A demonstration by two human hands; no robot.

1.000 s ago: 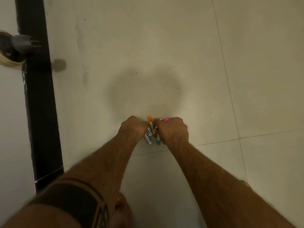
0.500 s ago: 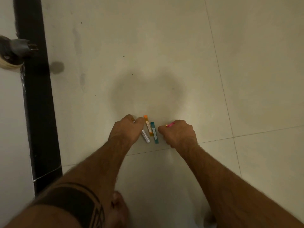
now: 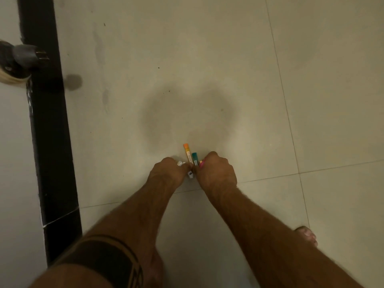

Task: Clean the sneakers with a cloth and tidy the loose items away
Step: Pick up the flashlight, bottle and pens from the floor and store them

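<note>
**Two hands closing on a cluster of markers on the tiled floor**

Both hands are meeting low over the pale floor (image 3: pixel 207 59), knuckles up and almost touching each other. The left hand (image 3: pixel 169 173) is curling its fingers round a white marker (image 3: pixel 190 174), whose ends are showing at either side of the fingers. The right hand (image 3: pixel 217 173) is gripping a pink marker (image 3: pixel 201 163), only a small tip of which is peeking out beside the knuckles. Between the two hands, an orange marker (image 3: pixel 187 152) and a teal marker (image 3: pixel 195 158) are lying side by side on the floor, their caps pointing away from the person; whether either hand is also pinching them cannot be told, since their near ends are hidden under the fingers.

A grout line is running across the floor just behind the wrists. A black strip (image 3: pixel 47 121) is running along the left side of the floor, and a grey plug (image 3: pixel 27 56) is sticking out over it. A bare foot (image 3: pixel 306 234) is resting on the floor at lower right, well apart from the markers. The left forearm is showing a dark band (image 3: pixel 104 262).
</note>
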